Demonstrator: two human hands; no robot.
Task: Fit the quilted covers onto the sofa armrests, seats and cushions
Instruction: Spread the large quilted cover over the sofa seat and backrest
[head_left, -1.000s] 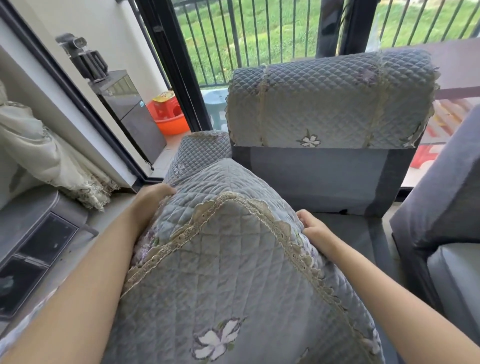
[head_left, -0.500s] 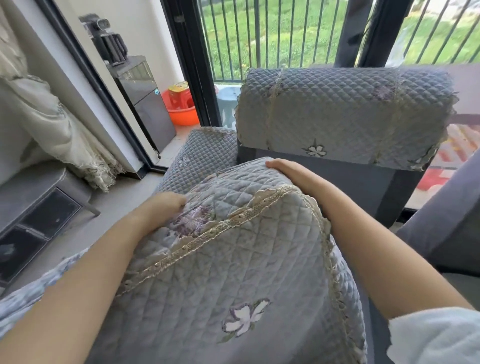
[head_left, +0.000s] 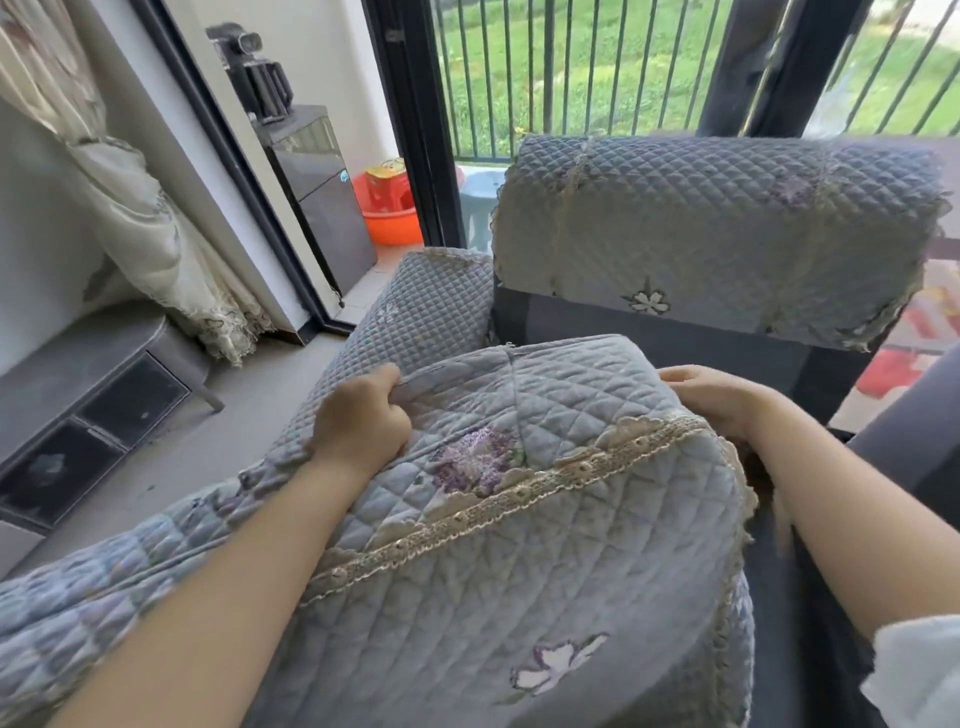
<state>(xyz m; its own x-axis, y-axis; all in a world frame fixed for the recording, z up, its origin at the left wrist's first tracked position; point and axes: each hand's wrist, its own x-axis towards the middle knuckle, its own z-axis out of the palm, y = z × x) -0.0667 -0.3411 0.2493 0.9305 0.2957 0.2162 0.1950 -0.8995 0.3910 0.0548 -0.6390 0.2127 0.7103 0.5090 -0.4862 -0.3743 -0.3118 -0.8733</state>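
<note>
Cushion (head_left: 519, 545), already inside its grey quilted cover, fills the lower middle of the view. It lies tilted, its long axis running away from the person toward the sofa back, the far end higher and pointing at the backrest (head_left: 649, 343). A lace band (head_left: 519, 499) crosses it slantwise, lower at the left and higher at the right. A purple embroidered patch (head_left: 475, 460) sits just beyond the band, and a white flower (head_left: 558, 662) lies nearer the person.

The left hand (head_left: 361, 421) is at the far left corner of the cushion, fingers curled, pinching a fold of the cover's edge. The right hand (head_left: 719, 400) lies on the far right corner, its fingers bent down over the edge; how firmly they grip cannot be told, since the tips are hidden behind the cushion.

Beyond the cushion, a second cover (head_left: 717, 234) with a small white flower is draped over the top of the backrest, the dark backrest bare below it. The armrest (head_left: 415, 312), left of the backrest, is also quilted over, and that cover runs on toward the person along the left of the cushion.

At the left stand a low grey cabinet (head_left: 88, 405) and a pale curtain (head_left: 156, 249). Through the doorway are an orange basin (head_left: 395, 223) and black railings (head_left: 571, 67) with grass behind.
</note>
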